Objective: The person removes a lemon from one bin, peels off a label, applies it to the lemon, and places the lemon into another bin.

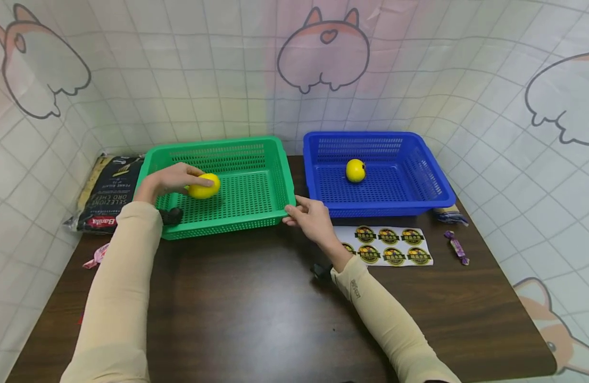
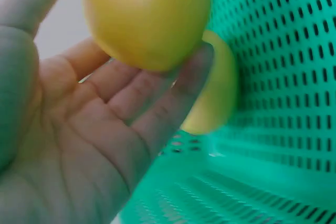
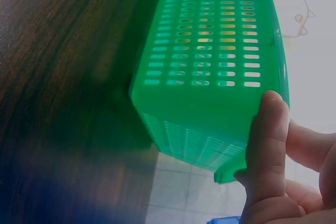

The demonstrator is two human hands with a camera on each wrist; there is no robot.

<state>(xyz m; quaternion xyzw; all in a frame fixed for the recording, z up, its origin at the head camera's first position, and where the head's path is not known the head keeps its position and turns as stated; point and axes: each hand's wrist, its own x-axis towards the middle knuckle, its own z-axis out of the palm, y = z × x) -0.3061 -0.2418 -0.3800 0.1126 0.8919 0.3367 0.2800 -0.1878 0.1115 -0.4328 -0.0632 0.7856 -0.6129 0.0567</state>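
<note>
A smooth, round yellow lemon [image 1: 204,186] sits in the left hand [image 1: 172,178], fingers curled over and around it, inside the green basket [image 1: 256,213], a shallow rectangular plastic tray with slotted walls and a perforated floor. In the left wrist view the glossy fruit rests on the fingertips [image 2: 197,64]; a second yellow shape behind it may be a reflection or another fruit, the blur makes it hard to tell. The right hand [image 1: 310,218] pinches the basket's near right corner rim, thumb pressed flat on the outer wall, arm stretched across the dark wood-grain bench [image 1: 256,308]. The blue basket [image 1: 419,202], of the same slotted plastic, stands just beside the green one and holds a single yellow lemon-like fruit [image 1: 355,170]. A sticker sheet [image 1: 395,246] lies in front of it.
</note>
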